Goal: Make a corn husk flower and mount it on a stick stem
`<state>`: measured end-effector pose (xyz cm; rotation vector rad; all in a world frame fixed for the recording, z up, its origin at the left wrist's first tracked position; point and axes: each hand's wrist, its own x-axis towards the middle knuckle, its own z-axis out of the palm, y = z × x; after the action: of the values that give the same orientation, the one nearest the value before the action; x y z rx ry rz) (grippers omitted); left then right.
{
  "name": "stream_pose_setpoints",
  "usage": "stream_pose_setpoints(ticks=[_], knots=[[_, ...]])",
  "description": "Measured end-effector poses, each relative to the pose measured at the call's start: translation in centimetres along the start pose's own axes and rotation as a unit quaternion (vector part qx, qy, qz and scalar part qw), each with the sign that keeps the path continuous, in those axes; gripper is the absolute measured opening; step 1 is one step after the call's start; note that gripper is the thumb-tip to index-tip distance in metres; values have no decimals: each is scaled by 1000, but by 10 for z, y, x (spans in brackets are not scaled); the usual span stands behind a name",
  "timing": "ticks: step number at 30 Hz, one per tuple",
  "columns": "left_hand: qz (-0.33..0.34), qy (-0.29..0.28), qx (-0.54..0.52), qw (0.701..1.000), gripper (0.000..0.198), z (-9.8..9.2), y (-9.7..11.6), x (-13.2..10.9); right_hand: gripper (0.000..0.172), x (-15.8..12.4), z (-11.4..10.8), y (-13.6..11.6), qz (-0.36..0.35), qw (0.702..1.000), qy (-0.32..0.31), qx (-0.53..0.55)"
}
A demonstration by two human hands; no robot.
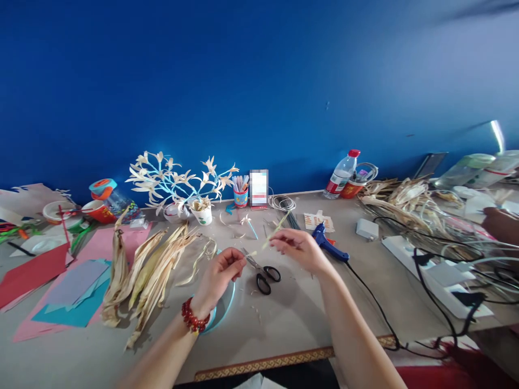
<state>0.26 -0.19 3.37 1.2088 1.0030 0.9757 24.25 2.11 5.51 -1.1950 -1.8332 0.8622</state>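
Observation:
My left hand (223,273) is closed in a pinch above the table, and a tiny pale piece pokes out past its fingertips. In my right hand (298,247) a thin pale-green strip (279,228) is pinched, slanting up and away from the fingers. Between and below the hands lie scissors (263,278) with black handles, their blades partly behind my left fingers. A light-blue ring-shaped item (227,309) is partly hidden under my left wrist. Beyond the hands is a small pale flower on a blue stem (250,224).
Dried corn husks (150,270) and coloured paper (73,283) lie left. Husk flowers stand in a paper cup (201,213) behind. To the right are a blue glue gun (330,246), its black cord, a power strip (433,278) and a bottle (343,175). Another person's hand (500,224) shows far right.

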Motion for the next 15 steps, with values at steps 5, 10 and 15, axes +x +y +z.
stream_pose_setpoints(ticks=[5,10,15], knots=[[-6,-18,11,1000,19,3,1,-2,20,-7,-31,20,191,892,38,-407],[-13,-27,-14,999,16,6,1,-5,20,-9,-13,39,240,838,-24,-490],[-29,-25,-41,998,14,2,0,-5,17,-3,-5,48,255,830,-21,-496]])
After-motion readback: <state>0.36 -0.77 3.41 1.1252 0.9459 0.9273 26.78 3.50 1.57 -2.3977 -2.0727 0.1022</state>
